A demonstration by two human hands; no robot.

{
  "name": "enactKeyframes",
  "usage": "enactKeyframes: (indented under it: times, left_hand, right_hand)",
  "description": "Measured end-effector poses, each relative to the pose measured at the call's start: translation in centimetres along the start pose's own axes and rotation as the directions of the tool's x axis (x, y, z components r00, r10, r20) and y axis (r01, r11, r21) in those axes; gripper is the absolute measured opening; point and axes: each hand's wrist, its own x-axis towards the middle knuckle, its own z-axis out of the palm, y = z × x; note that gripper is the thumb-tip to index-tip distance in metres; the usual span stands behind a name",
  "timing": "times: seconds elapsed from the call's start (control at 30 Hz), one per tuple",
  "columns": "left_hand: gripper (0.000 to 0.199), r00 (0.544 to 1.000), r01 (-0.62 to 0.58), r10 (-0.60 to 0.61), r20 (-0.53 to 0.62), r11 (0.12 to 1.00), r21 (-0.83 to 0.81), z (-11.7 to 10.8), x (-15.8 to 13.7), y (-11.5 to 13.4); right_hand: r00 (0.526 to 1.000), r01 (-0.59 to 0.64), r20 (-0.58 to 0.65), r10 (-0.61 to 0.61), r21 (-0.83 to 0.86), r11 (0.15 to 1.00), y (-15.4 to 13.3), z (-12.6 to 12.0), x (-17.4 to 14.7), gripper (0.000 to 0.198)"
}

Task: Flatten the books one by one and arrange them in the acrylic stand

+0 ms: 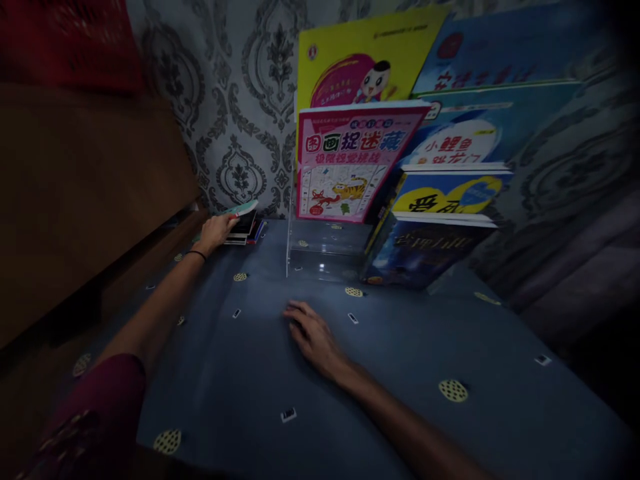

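Note:
My left hand (215, 232) reaches to the back left of the table, closed on the near edge of a thin book with a pale teal cover (245, 209). That book is tilted up at the top of a small pile of books (242, 237) by the wall; part of the pile is hidden behind the hand. My right hand (314, 339) rests on the blue tablecloth (240, 373) with its fingers loosely apart and nothing in them. In front of it stands a clear acrylic rack (327, 260), with a pink picture book (350, 163) on its left side.
Behind the pink book stands a yellow book (360, 53). Several books fill the rack's right side, with a dark blue one (430, 250) in front. Along the left runs a brown wooden box or cabinet (85, 200), with a red object (70, 43) on top. Patterned wallpaper (240, 100) covers the back.

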Motion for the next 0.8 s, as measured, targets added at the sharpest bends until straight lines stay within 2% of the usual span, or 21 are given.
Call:
enactKeyframes:
  times: [0.1,0.2,0.4,0.5,0.63,0.7,0.8]
  left_hand:
    - [0.049,1.000,-0.014,0.014,-0.002,1.000,0.007,-1.0,-1.5,-0.6]
    - [0.043,0.997,-0.072,0.072,0.013,0.997,0.018,-1.0,-4.2,-1.1]
    - [0.040,0.990,-0.135,0.136,-0.038,0.991,0.020,0.4,-11.3,-2.2]
    - [0.040,0.971,-0.223,0.225,-0.086,0.974,0.038,1.5,-15.3,-3.0]
    - [0.038,0.914,-0.384,0.396,-0.086,0.915,0.127,3.4,-20.7,-2.9]
    - [0.036,0.862,-0.487,0.502,-0.069,0.858,0.164,4.1,-23.3,-2.2]
    - [0.037,0.781,-0.588,0.615,-0.114,0.784,0.200,4.4,-26.6,-0.4]
  right_hand:
    - [1.000,0.003,-0.010,-0.003,0.008,1.000,0.2,0.1,0.0,0.034]
    - [1.000,0.009,-0.014,-0.009,0.016,1.000,0.3,0.2,0.0,0.033]
    - [1.000,0.016,-0.014,-0.017,-0.003,1.000,0.1,0.1,0.1,0.033]
    - [0.999,0.025,-0.027,-0.025,-0.024,0.999,0.1,0.1,0.0,0.033]
    - [1.000,0.022,-0.021,-0.023,-0.033,0.999,0.5,0.2,0.0,0.037]
    - [1.000,-0.004,-0.017,0.003,-0.036,0.999,0.5,0.2,0.0,0.041]
    - [1.000,0.005,-0.007,-0.006,-0.091,0.996,-0.1,0.2,-0.1,0.051]
